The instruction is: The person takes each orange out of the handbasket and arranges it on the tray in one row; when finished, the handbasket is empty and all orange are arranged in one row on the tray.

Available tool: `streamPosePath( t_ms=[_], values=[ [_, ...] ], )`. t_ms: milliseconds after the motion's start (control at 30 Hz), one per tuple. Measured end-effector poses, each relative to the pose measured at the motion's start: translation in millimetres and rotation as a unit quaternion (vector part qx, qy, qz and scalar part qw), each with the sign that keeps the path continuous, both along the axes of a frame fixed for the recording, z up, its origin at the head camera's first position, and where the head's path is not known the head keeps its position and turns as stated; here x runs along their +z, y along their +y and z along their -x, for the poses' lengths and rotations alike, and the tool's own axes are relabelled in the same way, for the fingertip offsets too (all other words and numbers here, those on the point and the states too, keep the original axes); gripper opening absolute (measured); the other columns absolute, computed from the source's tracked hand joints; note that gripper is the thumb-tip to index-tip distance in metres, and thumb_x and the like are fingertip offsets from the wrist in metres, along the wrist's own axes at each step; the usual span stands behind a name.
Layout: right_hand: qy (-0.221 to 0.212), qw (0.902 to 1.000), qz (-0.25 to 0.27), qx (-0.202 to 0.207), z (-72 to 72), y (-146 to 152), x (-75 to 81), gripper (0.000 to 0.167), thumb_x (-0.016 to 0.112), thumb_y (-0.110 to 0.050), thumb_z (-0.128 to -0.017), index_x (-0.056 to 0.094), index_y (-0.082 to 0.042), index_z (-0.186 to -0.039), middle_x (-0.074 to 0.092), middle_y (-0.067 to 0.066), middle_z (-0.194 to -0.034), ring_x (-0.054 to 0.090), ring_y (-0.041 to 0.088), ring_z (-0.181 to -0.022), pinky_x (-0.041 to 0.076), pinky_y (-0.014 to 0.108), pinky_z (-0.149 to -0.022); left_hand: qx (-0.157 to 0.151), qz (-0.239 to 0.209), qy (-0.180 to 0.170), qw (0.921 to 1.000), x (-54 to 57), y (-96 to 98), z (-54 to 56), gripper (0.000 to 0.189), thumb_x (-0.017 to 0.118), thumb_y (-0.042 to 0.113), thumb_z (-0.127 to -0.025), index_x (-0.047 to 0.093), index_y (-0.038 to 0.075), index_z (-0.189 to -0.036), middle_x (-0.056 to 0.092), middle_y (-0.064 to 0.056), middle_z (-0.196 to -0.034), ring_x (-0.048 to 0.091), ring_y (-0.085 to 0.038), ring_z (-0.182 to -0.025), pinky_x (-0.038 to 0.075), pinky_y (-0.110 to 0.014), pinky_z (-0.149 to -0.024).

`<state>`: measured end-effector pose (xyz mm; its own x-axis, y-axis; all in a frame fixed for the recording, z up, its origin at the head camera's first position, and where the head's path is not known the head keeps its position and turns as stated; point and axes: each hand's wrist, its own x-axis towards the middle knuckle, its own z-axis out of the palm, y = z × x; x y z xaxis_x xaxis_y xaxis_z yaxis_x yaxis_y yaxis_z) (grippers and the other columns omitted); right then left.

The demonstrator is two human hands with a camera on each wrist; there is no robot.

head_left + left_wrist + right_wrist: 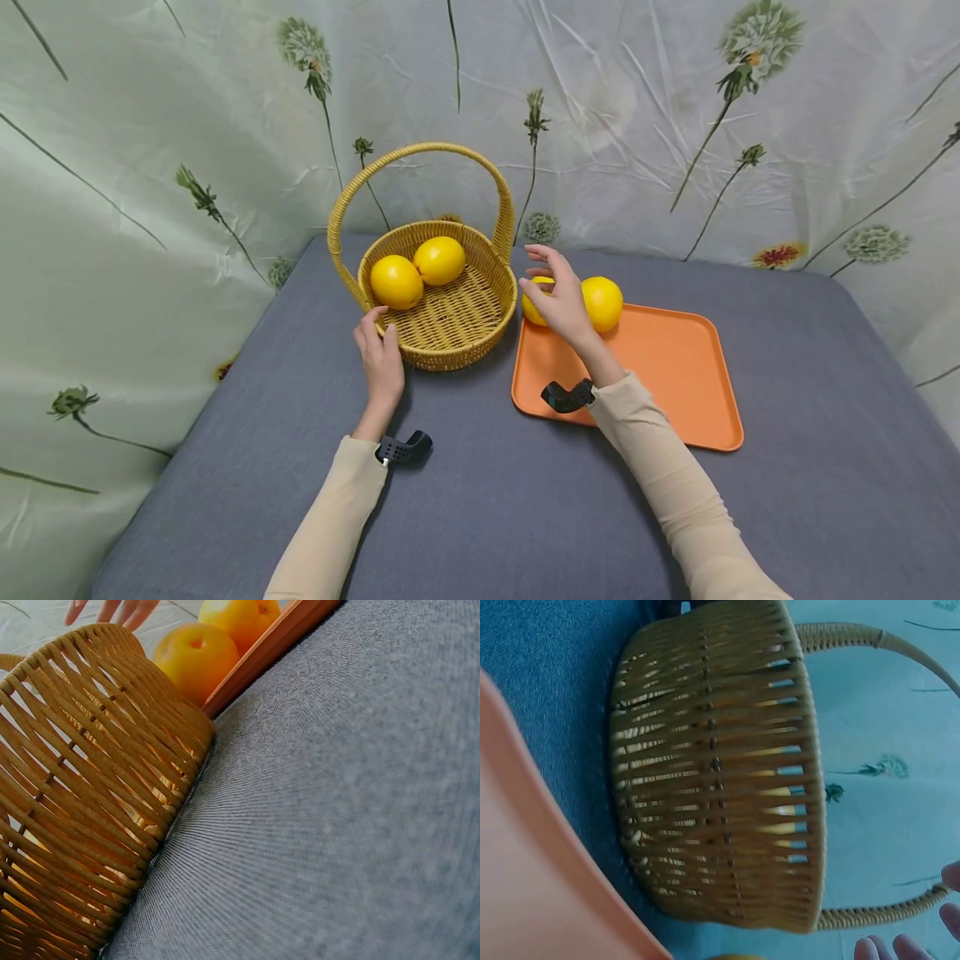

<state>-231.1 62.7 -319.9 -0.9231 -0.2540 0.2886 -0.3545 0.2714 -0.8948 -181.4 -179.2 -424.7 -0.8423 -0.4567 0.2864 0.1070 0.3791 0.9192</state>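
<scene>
A wicker basket (450, 360) with a tall arched handle stands at the back of the table. Two round yellow fruits (396, 282), like oranges or lemons, lie in its left part. At the basket's near left rim my left hand (381, 362) holds on with fingers and thumb. My right hand (562, 304) is raised above the left end of an orange tray (675, 375), fingers loosely bent and apart, with nothing in them. Behind it, two more yellow fruits (602, 304) sit at the tray's far left; the hand partly covers one. In the left wrist view, these fruits (196, 660) show beyond the basket.
A grey cloth (465, 500) covers the table. Behind and to the left hangs a pale curtain (615, 125) printed with dandelions. The tray lies close to the right side of the basket, whose handle (435, 148) arches high over the opening.
</scene>
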Motion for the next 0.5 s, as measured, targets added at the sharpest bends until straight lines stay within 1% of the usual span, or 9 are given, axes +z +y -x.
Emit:
streamPosePath(
  t_ms=[67,200,333,500],
  values=[
    [-0.003,1.0,-0.004,0.008,6.4,-2.9,-7.2,0.048,0.053,-0.002,-0.091,0.04,0.001,-0.137,0.041,0.024,-0.137,0.048,0.042,-0.12,0.041,0.05,-0.098,0.0,0.0,-0.001,1.0,-0.2,0.1,0.0,0.034,0.037,0.021,-0.096,0.042,0.011,-0.128,0.033,-0.022,-0.13,0.039,-0.033,-0.111,0.03,-0.045,-0.093],
    [0.004,0.9997,-0.013,0.022,20.9,-10.8,-21.8,0.049,0.055,-0.007,-0.091,0.041,-0.003,-0.138,0.042,0.022,-0.137,0.049,0.04,-0.119,0.041,0.05,-0.097,0.0,-0.002,-0.001,1.0,-0.9,-0.2,0.5,0.035,0.037,0.02,-0.096,0.042,0.011,-0.129,0.033,-0.022,-0.131,0.039,-0.033,-0.113,0.03,-0.046,-0.095],
    [0.015,0.999,-0.018,0.037,27.3,-21.9,-23.3,0.047,0.056,-0.009,-0.091,0.043,-0.006,-0.136,0.043,0.023,-0.134,0.051,0.038,-0.116,0.043,0.049,-0.094,0.001,-0.004,-0.001,1.0,-1.0,-0.3,0.5,0.035,0.037,0.02,-0.096,0.043,0.009,-0.128,0.033,-0.022,-0.131,0.04,-0.034,-0.113,0.031,-0.047,-0.095],
    [0.013,0.9982,-0.036,0.045,33.6,-36.2,-21.3,0.047,0.055,-0.011,-0.091,0.044,-0.01,-0.136,0.045,0.02,-0.133,0.053,0.037,-0.115,0.045,0.046,-0.092,0.003,-0.003,-0.001,1.0,-0.6,-0.5,0.8,0.034,0.037,0.02,-0.096,0.043,0.01,-0.128,0.033,-0.022,-0.13,0.04,-0.034,-0.113,0.031,-0.046,-0.095]
  ],
)
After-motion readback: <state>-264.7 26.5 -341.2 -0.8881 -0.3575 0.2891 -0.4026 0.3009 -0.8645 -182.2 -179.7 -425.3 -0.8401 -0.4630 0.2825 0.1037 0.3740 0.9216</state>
